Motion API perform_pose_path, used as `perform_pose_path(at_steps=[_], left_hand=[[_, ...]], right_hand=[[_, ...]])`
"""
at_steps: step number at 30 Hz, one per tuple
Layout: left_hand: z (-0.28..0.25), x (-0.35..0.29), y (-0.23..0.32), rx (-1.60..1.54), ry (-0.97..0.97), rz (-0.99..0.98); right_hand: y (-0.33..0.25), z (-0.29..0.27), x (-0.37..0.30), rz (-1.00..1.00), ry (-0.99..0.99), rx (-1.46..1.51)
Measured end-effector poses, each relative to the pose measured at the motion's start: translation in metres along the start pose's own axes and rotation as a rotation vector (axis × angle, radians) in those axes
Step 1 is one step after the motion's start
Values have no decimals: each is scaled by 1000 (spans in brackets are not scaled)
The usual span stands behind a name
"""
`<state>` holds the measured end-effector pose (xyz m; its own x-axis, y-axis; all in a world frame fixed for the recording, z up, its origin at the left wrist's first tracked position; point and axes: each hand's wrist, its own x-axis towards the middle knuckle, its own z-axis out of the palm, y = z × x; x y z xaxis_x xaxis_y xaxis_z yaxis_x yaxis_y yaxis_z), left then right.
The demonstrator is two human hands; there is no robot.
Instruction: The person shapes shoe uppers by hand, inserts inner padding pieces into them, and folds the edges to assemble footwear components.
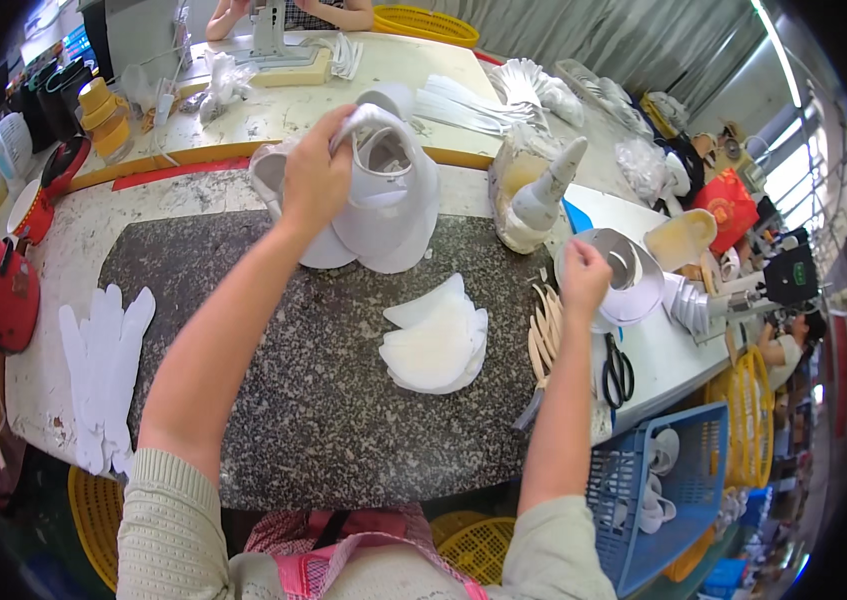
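At the far side of the dark speckled slab (273, 400), my left hand (318, 180) is closed on the rim of a glossy white shoe upper (383, 200) in a group of similar pieces. My right hand (583, 280) is closed, with its fingers bunched at the edge of a white curved piece (633, 295) on the right. A fanned stack of thin white cut pieces (438, 340) lies on the slab between my forearms. Beside my right forearm are several thin tan strips (543, 335) and black-handled scissors (617, 370).
A wrapped container with a white nozzle (543, 195) stands between my hands. Long white strips (103, 370) lie at left, near a red tin (3, 295). A blue basket (623, 540) holds white pieces at lower right. A person (343, 15) sits opposite at a sewing machine (273, 45).
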<state>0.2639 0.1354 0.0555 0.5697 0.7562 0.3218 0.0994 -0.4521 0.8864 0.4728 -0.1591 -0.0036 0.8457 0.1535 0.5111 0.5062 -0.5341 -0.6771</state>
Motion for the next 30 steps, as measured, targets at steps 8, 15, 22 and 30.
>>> perform_pose_path(at_steps=[8,15,22,30], left_hand=[[-46,-63,-10,-340,218,447],[-105,-87,17,-113,184,550],[-125,-153,34,355,239,809],[-144,-125,47,1005,411,466]], right_hand=[[-216,92,-20,83,-789,904],[-209,183,-50,-57,-905,525],[-273,177,-69,53,-743,306],[-265,151,-99,152,-647,126]])
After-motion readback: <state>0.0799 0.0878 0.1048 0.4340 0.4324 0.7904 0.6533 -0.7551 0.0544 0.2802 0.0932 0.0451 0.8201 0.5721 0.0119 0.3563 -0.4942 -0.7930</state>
